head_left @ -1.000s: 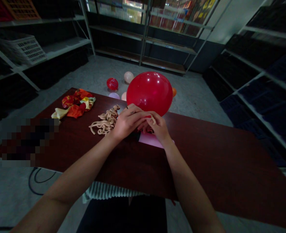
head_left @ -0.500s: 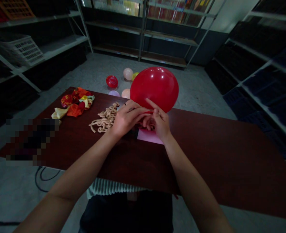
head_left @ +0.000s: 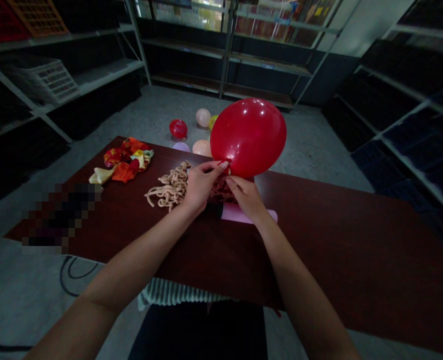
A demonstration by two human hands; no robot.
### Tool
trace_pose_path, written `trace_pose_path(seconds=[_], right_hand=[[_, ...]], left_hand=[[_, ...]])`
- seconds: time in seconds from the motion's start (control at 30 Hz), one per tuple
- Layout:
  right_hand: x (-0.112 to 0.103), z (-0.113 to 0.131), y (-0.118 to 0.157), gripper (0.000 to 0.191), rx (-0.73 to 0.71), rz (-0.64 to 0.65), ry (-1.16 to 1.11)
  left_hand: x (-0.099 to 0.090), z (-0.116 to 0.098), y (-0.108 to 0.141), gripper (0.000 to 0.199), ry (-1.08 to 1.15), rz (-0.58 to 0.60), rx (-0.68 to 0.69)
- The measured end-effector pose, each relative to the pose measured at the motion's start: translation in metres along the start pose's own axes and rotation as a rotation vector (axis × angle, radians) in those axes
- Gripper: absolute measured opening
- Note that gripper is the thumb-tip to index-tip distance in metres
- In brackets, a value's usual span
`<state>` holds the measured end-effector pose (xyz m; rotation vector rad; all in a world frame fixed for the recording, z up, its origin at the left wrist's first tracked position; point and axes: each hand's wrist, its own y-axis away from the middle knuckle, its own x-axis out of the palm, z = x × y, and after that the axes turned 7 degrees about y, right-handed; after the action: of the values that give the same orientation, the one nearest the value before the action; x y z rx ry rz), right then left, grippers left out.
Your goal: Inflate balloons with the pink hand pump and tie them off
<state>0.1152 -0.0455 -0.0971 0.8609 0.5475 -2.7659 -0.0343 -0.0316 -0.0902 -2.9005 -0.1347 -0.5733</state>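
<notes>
A large inflated red balloon [head_left: 248, 135] stands above the far edge of the table. My left hand [head_left: 202, 184] pinches it at the neck between thumb and finger. Just below the neck, my right hand [head_left: 247, 196] has its fingertips pressed together; whatever they hold is too small to make out. Beside my left hand lies a heap of beige twisted strands [head_left: 171, 186], with more reddish-looking strands [head_left: 218, 192] under the balloon. A pink cylinder with a black end [head_left: 236, 212] lies partly behind my right wrist.
Uninflated balloons, orange, red and pale, [head_left: 125, 170] lie at the left of the dark wooden table [head_left: 341, 240]. On the floor beyond are several small inflated balloons [head_left: 178, 129]. Metal shelves [head_left: 221, 55] surround the area; a white basket [head_left: 52, 82] sits at left.
My right fingers have come off the balloon's side and down below its neck. My left hand has turned into a pinch at the neck. More of the pink cylinder shows.
</notes>
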Motion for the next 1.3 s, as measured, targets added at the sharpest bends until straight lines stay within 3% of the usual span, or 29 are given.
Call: trace_pose_path(seconds=[0.23,0.5,0.67,0.83,0.93,1.03,1.13,1.3], right_hand=[[0.004,0.003,0.002,0.020,0.050,0.029,0.236],[0.005,0.003,0.003,0.014,0.173,-0.082,0.319],[0.004,-0.002,0.001,0.017,0.125,-0.002,0.082],[0.004,-0.011,-0.003,0.025,0.117,0.031,-0.209],[-0.002,-0.011,-0.003,0.034,0.150,0.103,-0.446],[-0.010,-0.008,-0.003,0.032,0.181,0.081,-0.696],[-0.017,-0.006,-0.003,0.033,0.233,-0.024,-0.902],[-0.021,-0.011,-0.006,0.033,0.408,-0.164,-1.038]], left_hand=[[0.011,0.005,0.017,0.018,-0.141,0.007,0.129],[0.015,0.002,0.031,0.007,-0.287,0.117,0.319],[0.011,0.000,0.028,0.008,-0.402,0.143,0.390],[0.007,-0.005,0.023,0.008,-0.511,0.221,0.574],[0.000,-0.007,0.011,0.003,-0.576,0.151,0.629],[-0.008,-0.009,-0.003,0.006,-0.571,0.092,0.572],[-0.012,-0.013,-0.007,0.008,-0.614,0.199,0.643],[-0.001,-0.019,0.017,0.015,-1.091,0.618,1.169]])
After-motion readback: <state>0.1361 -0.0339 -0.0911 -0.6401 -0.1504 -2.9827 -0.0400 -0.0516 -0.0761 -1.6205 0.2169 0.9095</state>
